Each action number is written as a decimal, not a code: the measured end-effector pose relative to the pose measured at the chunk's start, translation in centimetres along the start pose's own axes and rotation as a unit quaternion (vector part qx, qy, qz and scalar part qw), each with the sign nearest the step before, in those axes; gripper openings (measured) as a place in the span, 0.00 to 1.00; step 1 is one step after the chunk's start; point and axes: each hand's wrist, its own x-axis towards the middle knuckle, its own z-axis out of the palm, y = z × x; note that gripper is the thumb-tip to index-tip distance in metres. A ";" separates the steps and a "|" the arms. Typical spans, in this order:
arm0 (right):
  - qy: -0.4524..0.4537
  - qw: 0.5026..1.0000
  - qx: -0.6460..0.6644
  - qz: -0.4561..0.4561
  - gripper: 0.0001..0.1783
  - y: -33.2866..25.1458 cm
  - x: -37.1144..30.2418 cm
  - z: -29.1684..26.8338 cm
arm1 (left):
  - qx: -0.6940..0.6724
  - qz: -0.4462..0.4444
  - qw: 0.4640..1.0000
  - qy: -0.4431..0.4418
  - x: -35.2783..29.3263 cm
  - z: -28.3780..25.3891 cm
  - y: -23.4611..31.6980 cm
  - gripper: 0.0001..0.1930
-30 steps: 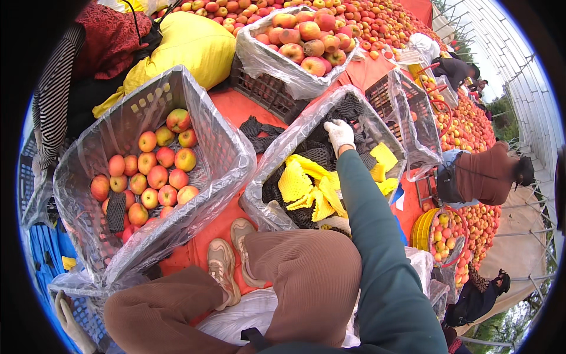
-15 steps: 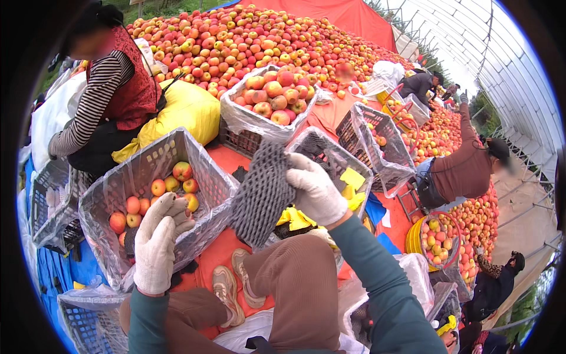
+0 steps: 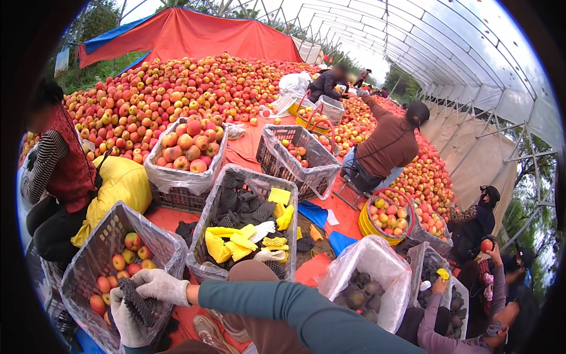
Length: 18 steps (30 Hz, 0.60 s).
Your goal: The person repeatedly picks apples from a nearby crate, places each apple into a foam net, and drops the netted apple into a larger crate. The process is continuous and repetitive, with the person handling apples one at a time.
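Both my hands wear off-white knit gloves and meet at a dark grey foam fruit net (image 3: 137, 302). My right hand (image 3: 163, 287) pinches its upper edge, reaching across from the right. Lower down, my left hand (image 3: 127, 323) grips the net's other side; part of its fingers is hidden behind the mesh. They hover over the near right edge of a lined plastic crate (image 3: 75, 272), where several red and yellow apples (image 3: 119, 261) lie. To the right stands another lined crate (image 3: 199, 251) of dark foam nets (image 3: 234, 203) and yellow foam nets (image 3: 239, 242).
Beyond the crates stand an apple-filled crate (image 3: 187, 152) and a large apple heap (image 3: 177, 88). A person (image 3: 62, 171) sits left beside a yellow sack (image 3: 121, 187). Right are a bag-lined crate of netted fruit (image 3: 377, 265), a yellow bucket (image 3: 380, 227) and other workers.
The foam net has moved left and down, from my right hand alone into both hands over the apple crate. My right arm now crosses leftward. The view has shifted, showing more background.
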 end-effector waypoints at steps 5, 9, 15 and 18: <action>-0.027 1.000 -0.003 -0.012 0.13 0.6 0.5 -1.8 | 0.070 0.026 0.997 0.030 1.4 -1.7 -1.7 0.06; 0.059 0.971 0.227 -0.033 0.07 -1.1 1.4 -2.1 | -0.028 -0.010 0.999 0.041 1.2 -0.2 -0.1 0.13; 0.085 0.969 0.231 0.008 0.05 -1.6 1.2 -3.9 | -0.018 -0.230 0.967 -0.106 -0.3 1.4 -0.5 0.16; 0.060 0.933 0.335 0.120 0.09 -2.3 0.5 -4.2 | 0.051 -0.164 0.977 -0.125 -0.8 2.0 0.8 0.11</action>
